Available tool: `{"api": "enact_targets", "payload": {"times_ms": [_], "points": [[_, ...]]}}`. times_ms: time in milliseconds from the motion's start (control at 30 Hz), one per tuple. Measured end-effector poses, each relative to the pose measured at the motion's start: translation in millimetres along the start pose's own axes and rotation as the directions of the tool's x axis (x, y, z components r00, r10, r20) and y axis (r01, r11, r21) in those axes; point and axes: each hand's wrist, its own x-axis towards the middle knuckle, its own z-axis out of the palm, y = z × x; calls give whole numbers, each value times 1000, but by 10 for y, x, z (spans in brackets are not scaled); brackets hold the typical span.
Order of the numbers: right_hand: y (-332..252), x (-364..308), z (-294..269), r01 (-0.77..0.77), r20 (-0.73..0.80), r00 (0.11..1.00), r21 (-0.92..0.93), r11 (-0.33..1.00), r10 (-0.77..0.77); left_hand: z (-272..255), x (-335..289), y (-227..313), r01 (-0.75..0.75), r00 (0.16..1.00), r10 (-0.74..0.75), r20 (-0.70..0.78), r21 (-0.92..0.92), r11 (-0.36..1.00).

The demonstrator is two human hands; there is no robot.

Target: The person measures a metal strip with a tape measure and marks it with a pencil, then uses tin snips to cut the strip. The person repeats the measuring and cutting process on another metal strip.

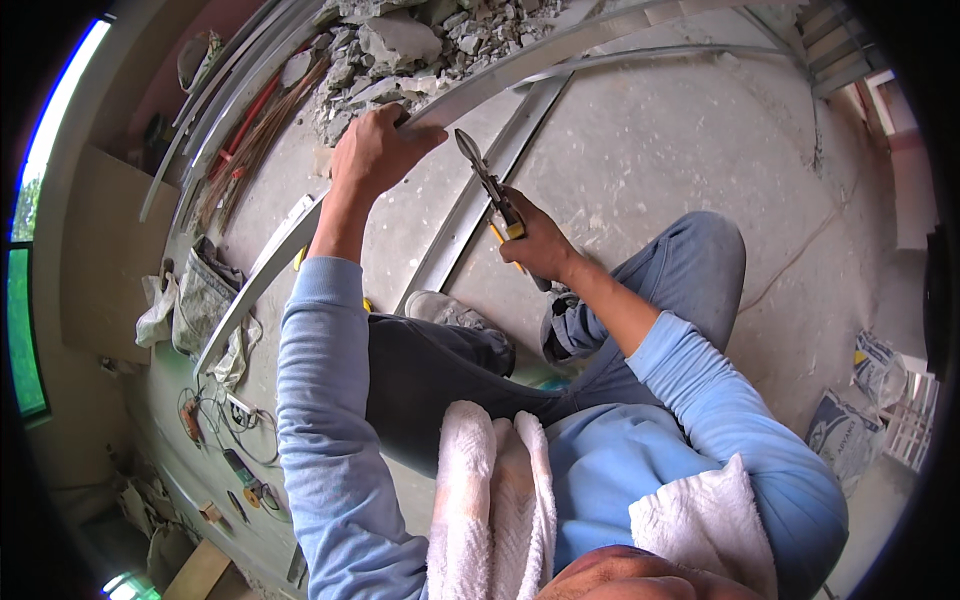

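My left hand (pixel 378 152) is closed around a long, thin metal channel (pixel 520 70), which bends across the upper view and passes down to the left behind my forearm. A pair of tin snips (pixel 492 190) with yellow-trimmed handles is in my right hand (pixel 543 240). The snips' blades point up and left, just below the channel and apart from it; the fingers partly hide the handles. On the floor between my hands and my shoe (pixel 450 310), another straight metal channel (pixel 470 220) runs diagonally.
Broken concrete rubble (pixel 400 45) is heaped at the far side. Metal strips and thin rods (pixel 262 140) lie at the left. An angle grinder (pixel 248 478), cords and a cloth bag (pixel 205 295) rest on the left floor. Printed sacks (pixel 840 430) lie at the right.
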Motion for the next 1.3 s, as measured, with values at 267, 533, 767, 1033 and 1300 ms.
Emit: {"api": "enact_targets", "payload": {"times_ms": [267, 533, 767, 1033, 1300], "points": [[34, 53, 40, 182, -174, 960, -202, 962, -219, 34, 25, -43, -66, 997, 65, -33, -38, 997], [-137, 46, 0, 100, -194, 972, -176, 979, -134, 85, -14, 174, 5, 999, -5, -47, 5, 1000], [-149, 64, -36, 135, -200, 963, -210, 968, -178, 139, -13, 204, -27, 998, 29, -60, 36, 999], [-79, 108, -25, 175, -217, 950, -221, 960, -223, 155, -9, 191, -36, 997, 37, -68, 16, 999], [-184, 89, -91, 25, -194, 978, -281, 959, -82, 121, 10, 173, -43, 997, 45, -62, 46, 998]]}}
